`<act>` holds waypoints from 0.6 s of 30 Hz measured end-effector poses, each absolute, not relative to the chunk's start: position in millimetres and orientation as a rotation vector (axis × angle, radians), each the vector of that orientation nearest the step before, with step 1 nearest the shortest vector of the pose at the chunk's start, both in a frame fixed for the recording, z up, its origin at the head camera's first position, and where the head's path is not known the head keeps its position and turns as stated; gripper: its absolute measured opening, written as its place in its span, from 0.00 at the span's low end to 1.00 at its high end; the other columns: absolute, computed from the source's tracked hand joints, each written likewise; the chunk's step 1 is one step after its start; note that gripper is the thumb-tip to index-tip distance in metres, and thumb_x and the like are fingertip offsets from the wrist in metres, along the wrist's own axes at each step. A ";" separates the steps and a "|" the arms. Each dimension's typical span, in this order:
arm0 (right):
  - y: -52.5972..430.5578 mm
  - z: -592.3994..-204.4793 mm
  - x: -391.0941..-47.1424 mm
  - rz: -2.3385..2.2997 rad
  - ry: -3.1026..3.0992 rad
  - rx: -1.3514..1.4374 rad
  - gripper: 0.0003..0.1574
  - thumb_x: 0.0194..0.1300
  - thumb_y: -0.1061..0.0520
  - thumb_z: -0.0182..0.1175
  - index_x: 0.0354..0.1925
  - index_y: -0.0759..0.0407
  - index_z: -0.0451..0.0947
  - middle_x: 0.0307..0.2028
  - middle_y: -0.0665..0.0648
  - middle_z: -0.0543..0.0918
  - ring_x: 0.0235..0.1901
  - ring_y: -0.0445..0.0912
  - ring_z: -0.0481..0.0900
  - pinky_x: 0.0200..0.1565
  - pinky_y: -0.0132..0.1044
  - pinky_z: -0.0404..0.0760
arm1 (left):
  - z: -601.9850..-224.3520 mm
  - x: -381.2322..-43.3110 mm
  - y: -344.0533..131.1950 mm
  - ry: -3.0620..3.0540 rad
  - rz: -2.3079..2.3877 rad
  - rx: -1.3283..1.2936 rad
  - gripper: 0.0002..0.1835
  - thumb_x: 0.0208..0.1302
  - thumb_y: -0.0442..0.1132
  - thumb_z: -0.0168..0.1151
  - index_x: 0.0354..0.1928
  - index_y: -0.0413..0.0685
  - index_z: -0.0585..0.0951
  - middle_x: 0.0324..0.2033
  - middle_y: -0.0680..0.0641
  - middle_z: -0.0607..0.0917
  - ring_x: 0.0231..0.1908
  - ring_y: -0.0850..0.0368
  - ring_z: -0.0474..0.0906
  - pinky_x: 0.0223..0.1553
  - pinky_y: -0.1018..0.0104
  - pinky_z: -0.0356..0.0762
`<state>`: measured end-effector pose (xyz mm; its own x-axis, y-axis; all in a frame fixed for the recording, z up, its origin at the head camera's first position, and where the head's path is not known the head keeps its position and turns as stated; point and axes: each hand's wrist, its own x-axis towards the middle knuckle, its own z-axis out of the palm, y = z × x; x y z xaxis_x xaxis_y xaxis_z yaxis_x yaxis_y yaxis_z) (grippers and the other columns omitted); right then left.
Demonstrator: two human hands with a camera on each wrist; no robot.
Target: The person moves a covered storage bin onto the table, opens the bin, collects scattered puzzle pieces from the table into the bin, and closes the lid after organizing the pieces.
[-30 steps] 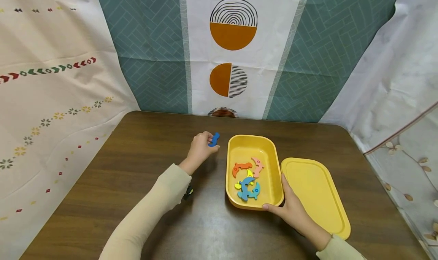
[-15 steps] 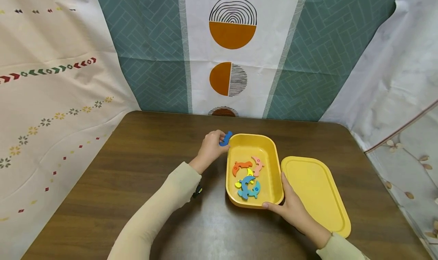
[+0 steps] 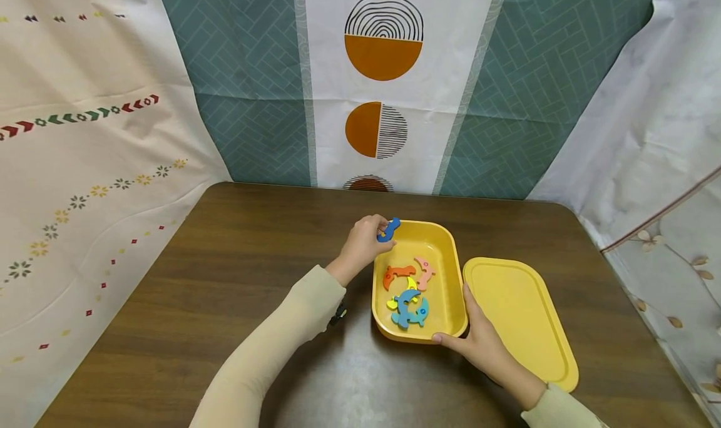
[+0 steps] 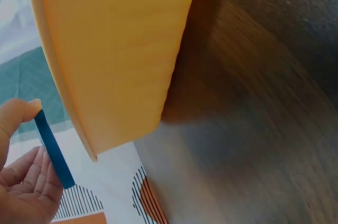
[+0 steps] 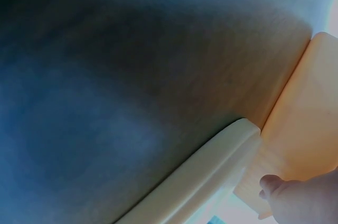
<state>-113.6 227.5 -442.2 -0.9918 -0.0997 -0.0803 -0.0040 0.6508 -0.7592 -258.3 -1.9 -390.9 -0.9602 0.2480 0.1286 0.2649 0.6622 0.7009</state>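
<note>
My left hand (image 3: 362, 245) pinches a small dark-blue toy piece (image 3: 388, 231) with a wavy, curved outline, above the far left edge of a yellow box (image 3: 447, 303). In the left wrist view the same piece (image 4: 54, 150) appears edge-on between thumb and fingertips. Inside the box lie an orange piece (image 3: 398, 271), a pink piece (image 3: 424, 274), a teal piece (image 3: 420, 313) and a yellow piece (image 3: 392, 304), partly covered by a blue crescent-shaped piece (image 3: 403, 309). My right hand (image 3: 485, 346) holds the box's near right corner, thumb (image 5: 274, 186) against the front wall.
A yellow lid (image 3: 521, 315) lies flat on the brown wooden table (image 3: 248, 253), just right of the box and beside the right hand. Patterned cloth (image 3: 253, 90) hangs behind the table and along both sides.
My left hand has moved right with the dark-blue piece, from the table left of the box to over its far left edge. The right hand and box have stayed in place.
</note>
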 end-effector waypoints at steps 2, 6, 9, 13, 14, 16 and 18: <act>227.3 -441.7 -113.4 -1.264 2.752 -0.090 0.73 0.51 0.43 0.72 0.73 0.67 0.34 0.72 0.71 0.45 0.70 0.65 0.48 0.66 0.59 0.55 | -390.4 -258.8 0.3 -2.840 -1.200 -0.450 0.23 0.55 0.38 0.70 0.51 0.35 0.77 0.46 0.40 0.80 0.45 0.50 0.78 0.49 0.63 0.79; 226.8 -442.2 -113.2 -1.265 2.774 -0.115 0.72 0.51 0.44 0.72 0.73 0.69 0.35 0.72 0.72 0.45 0.70 0.66 0.49 0.65 0.59 0.55 | -389.6 -260.5 5.7 -2.833 -1.199 -0.459 0.22 0.55 0.38 0.70 0.50 0.36 0.77 0.45 0.41 0.80 0.44 0.50 0.77 0.48 0.63 0.79; 226.3 -442.9 -113.0 -1.268 2.778 -0.124 0.72 0.51 0.45 0.72 0.73 0.68 0.35 0.72 0.72 0.45 0.70 0.66 0.50 0.65 0.59 0.56 | -388.6 -260.9 9.7 -2.837 -1.209 -0.467 0.21 0.56 0.38 0.70 0.50 0.36 0.77 0.45 0.41 0.79 0.44 0.50 0.77 0.48 0.64 0.80; 225.8 -442.4 -112.3 -1.279 2.750 -0.094 0.73 0.51 0.44 0.72 0.74 0.66 0.33 0.73 0.71 0.44 0.70 0.65 0.49 0.65 0.58 0.56 | -388.4 -260.9 15.8 -2.835 -1.209 -0.493 0.22 0.56 0.38 0.70 0.50 0.37 0.77 0.46 0.41 0.79 0.45 0.51 0.77 0.48 0.64 0.79; 225.8 -442.1 -112.3 -1.280 2.745 -0.087 0.73 0.51 0.44 0.72 0.74 0.66 0.33 0.73 0.71 0.44 0.70 0.65 0.49 0.66 0.58 0.55 | -388.6 -261.1 17.4 -2.833 -1.209 -0.502 0.22 0.56 0.39 0.70 0.51 0.37 0.77 0.46 0.41 0.80 0.45 0.51 0.77 0.48 0.65 0.79; 225.8 -441.7 -112.3 -1.275 2.740 -0.079 0.73 0.51 0.43 0.71 0.74 0.66 0.33 0.73 0.71 0.44 0.70 0.65 0.49 0.65 0.58 0.55 | -389.3 -261.2 20.4 -2.838 -1.202 -0.508 0.22 0.56 0.39 0.70 0.51 0.38 0.77 0.46 0.42 0.80 0.45 0.51 0.78 0.48 0.66 0.79; 226.0 -441.7 -112.5 -1.266 2.743 -0.079 0.73 0.51 0.43 0.71 0.74 0.66 0.33 0.72 0.71 0.44 0.70 0.65 0.49 0.65 0.58 0.55 | -390.1 -261.3 23.3 -2.850 -1.196 -0.515 0.23 0.56 0.40 0.70 0.51 0.38 0.77 0.46 0.42 0.80 0.46 0.52 0.78 0.48 0.66 0.79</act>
